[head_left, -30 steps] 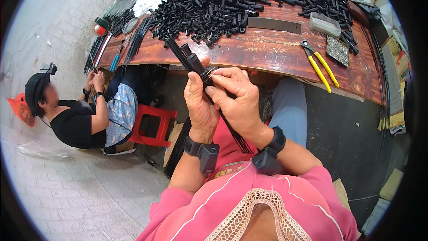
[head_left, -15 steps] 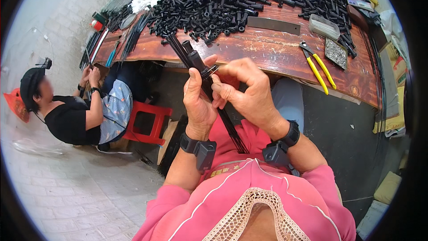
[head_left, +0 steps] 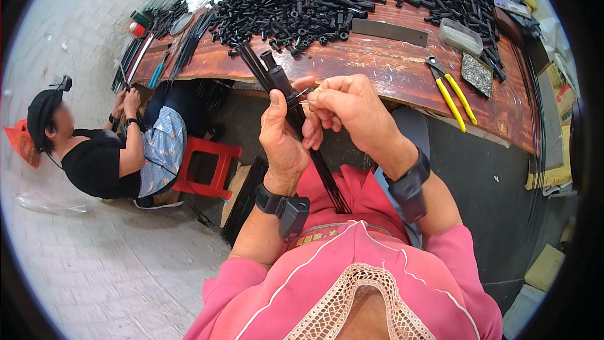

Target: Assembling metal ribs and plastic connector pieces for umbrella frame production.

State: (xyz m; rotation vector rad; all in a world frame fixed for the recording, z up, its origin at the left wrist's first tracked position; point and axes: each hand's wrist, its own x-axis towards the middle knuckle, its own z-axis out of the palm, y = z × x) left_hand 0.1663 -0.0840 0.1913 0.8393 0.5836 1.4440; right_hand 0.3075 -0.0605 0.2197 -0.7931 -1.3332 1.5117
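My left hand (head_left: 284,135) grips a bundle of thin black rods (head_left: 327,179) with a black cylindrical plastic piece (head_left: 275,77) at its upper end, held upright in front of my chest. My right hand (head_left: 348,108) sits just right of it, fingers pinched on a thin wire or ring at the bundle's top. The rods run down toward my lap. Both wrists wear black bands.
A wooden table (head_left: 377,69) ahead carries a large heap of black plastic parts (head_left: 302,9), yellow-handled pliers (head_left: 450,91), a clear tray (head_left: 461,36) and a flat metal bar (head_left: 389,30). At the left a person in black (head_left: 82,154) sits by a red stool (head_left: 204,164).
Both hands have risen slightly with the bundle and shifted a little right; my right fingers have moved up to the bundle's top.
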